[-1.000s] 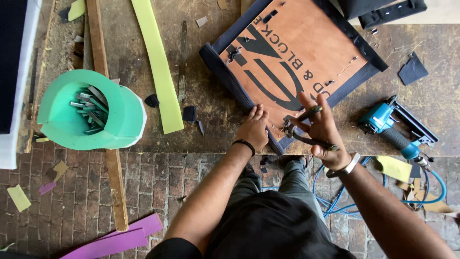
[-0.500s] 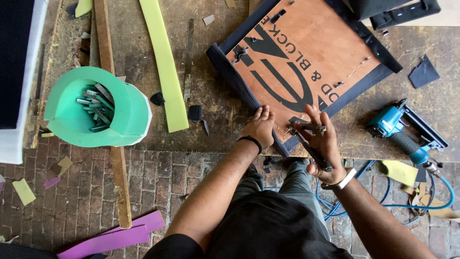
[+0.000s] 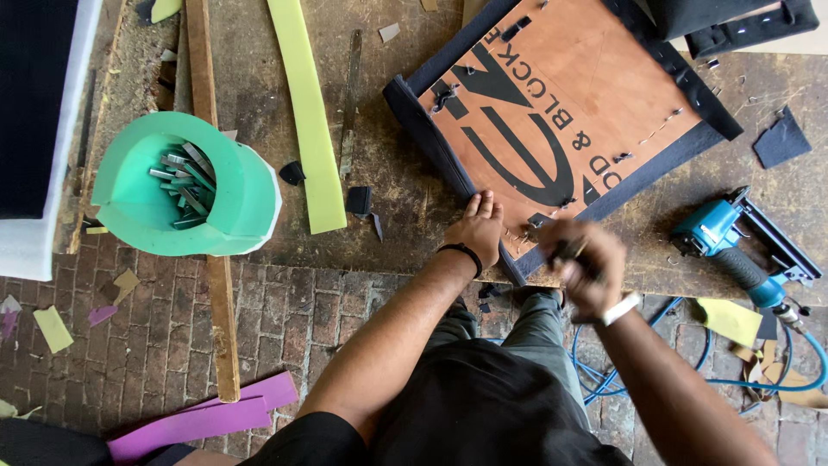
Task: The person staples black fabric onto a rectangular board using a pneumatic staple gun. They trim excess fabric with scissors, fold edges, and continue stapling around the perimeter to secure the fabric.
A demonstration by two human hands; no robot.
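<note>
Evidently the work is at the near corner of the upholstered seat panel (image 3: 569, 112), lying brown backing up on the worn wooden counter (image 3: 405, 190). The left hand (image 3: 476, 229) presses flat on its dark fabric edge; the right hand (image 3: 582, 259), blurred, is closed around a small dark tool. A blue pneumatic stapler (image 3: 733, 242) lies to the right, a green tub of staples (image 3: 185, 185) to the left. Brick floor (image 3: 155, 345) lies below.
</note>
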